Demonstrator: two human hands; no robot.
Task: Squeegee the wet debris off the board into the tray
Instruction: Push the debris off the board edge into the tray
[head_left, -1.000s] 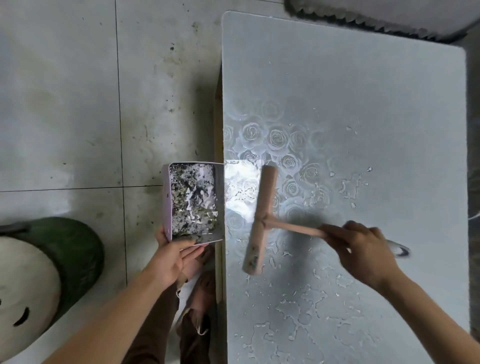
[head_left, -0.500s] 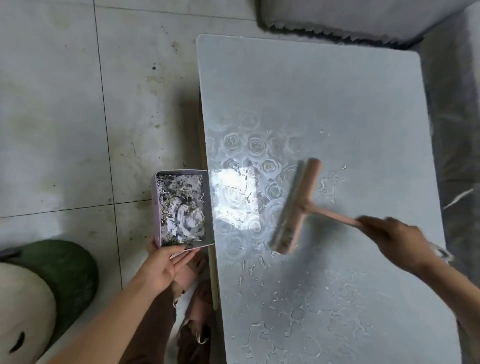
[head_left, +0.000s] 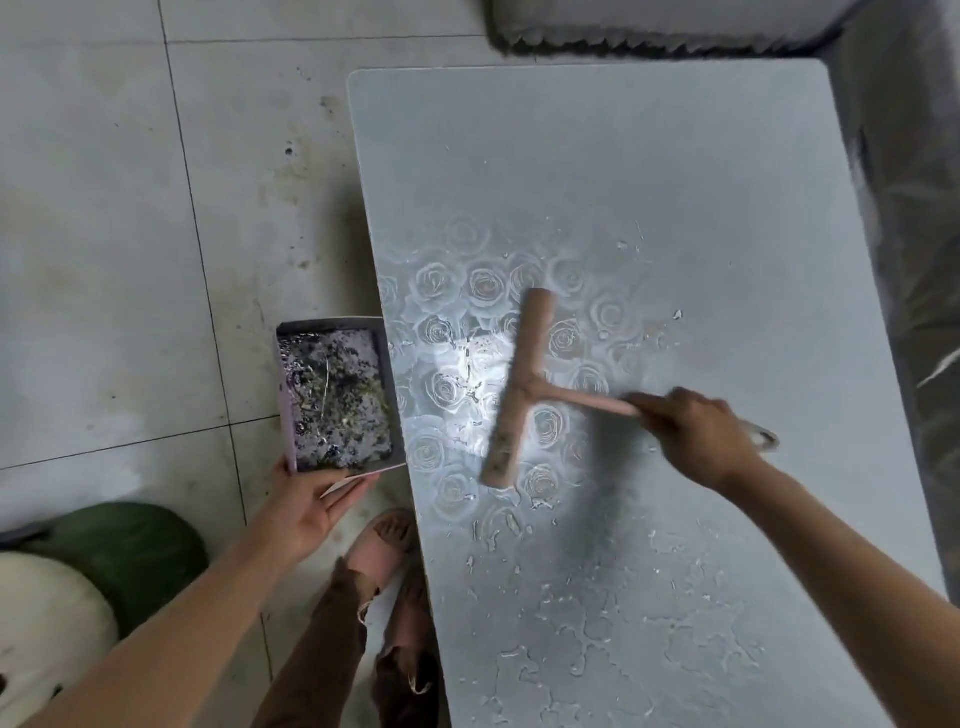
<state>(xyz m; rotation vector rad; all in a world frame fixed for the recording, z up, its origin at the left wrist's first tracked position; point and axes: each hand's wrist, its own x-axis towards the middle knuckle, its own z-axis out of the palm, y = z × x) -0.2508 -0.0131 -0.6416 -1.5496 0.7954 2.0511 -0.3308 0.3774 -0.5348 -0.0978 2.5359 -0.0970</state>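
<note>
Pale tiled floor (head_left: 104, 208), dark specks and stains near grout lines. Green rounded container (head_left: 130, 551) lower left, white object (head_left: 47, 623) (kind unclear) overlapping its near side. Pink slipper (head_left: 373, 555) beside brown trouser leg (head_left: 322, 649). Grey scallop-edged fabric (head_left: 649, 23) along top.

The right hand (head_left: 696, 436) curls round the handle of the pink squeegee (head_left: 519, 389), whose hanging loop sticks out behind the grip. Ahead of the grip, to the left, the blade lies across the wet board (head_left: 675, 182) over its rose pattern (the hand itself is blurred). Just beyond the blade, specks of wet debris (head_left: 470, 364) sit in a bright patch. Further left, the left hand (head_left: 306, 506) holds the tray (head_left: 284, 395) at the board's edge, with dark sludge (head_left: 337, 395) inside.
</note>
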